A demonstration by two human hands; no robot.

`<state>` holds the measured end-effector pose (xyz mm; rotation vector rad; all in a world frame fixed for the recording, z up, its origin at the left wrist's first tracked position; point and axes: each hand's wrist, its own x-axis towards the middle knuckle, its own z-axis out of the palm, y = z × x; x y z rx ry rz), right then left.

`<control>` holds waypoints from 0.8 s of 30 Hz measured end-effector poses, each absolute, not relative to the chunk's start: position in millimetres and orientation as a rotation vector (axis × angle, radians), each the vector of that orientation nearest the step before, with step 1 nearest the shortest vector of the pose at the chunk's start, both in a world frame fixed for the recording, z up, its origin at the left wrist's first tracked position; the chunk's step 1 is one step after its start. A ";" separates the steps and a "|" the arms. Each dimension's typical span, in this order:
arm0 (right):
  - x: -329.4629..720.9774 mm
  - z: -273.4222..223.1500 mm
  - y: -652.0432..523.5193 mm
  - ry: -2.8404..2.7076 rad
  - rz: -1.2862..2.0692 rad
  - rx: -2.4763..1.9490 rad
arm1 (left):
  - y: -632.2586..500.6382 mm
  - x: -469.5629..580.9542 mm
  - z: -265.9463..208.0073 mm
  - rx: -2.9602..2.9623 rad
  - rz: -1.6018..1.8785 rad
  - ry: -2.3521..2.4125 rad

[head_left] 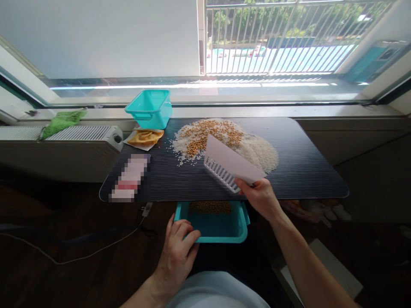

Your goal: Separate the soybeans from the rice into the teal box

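On the dark worktop (308, 171) lies one broad heap, white rice (261, 152) with many golden beans (210, 130) scattered over its left part, too many to count. There are two turquoise bins: a back bin (150, 120) at the worktop's far left corner, and a front bin (221, 239) just below the near edge, with small brownish beans (210, 208) at its far end. One white slotted scoop (231, 160) is tilted over the heap's near side.

The right hand (261, 196) has its fingers closed on the scoop's near corner; the left hand (179, 244) has its fingers curled, partly open, over the front bin's left near corner.

Left of the heap are one yellowish piece on white paper (144, 137) and one pixelated item (130, 179). A green cloth (66, 122) drapes a radiator (61, 152) beneath the bright window (272, 42).
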<state>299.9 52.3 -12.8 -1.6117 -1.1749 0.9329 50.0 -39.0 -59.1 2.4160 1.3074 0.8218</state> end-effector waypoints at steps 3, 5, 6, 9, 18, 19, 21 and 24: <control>296.4 -21.4 58.2 -1.143 0.965 -1.598 | -37.4 49.7 -57.8 2.367 0.790 1.275; 306.3 -24.7 60.4 -1.101 0.903 -1.653 | -37.4 49.2 -55.8 2.331 0.781 1.246; 313.6 -24.8 61.0 -1.082 0.861 -1.692 | -37.9 49.0 -54.1 2.318 0.786 1.236; 334.9 -19.8 62.1 -1.055 0.748 -1.790 | -41.4 49.4 -45.9 2.306 0.802 1.225; 332.7 -1.4 90.3 -1.357 0.653 -1.726 | -49.1 52.7 -25.4 2.295 0.748 1.217; 330.5 -0.8 93.2 -1.396 0.648 -1.713 | -48.8 52.8 -25.6 2.291 0.748 1.222; 327.2 0.2 96.2 -1.451 0.653 -1.694 | -48.1 53.2 -27.2 2.285 0.750 1.229; 325.2 2.5 94.5 -1.500 0.671 -1.670 | -46.9 54.2 -32.6 2.282 0.756 1.234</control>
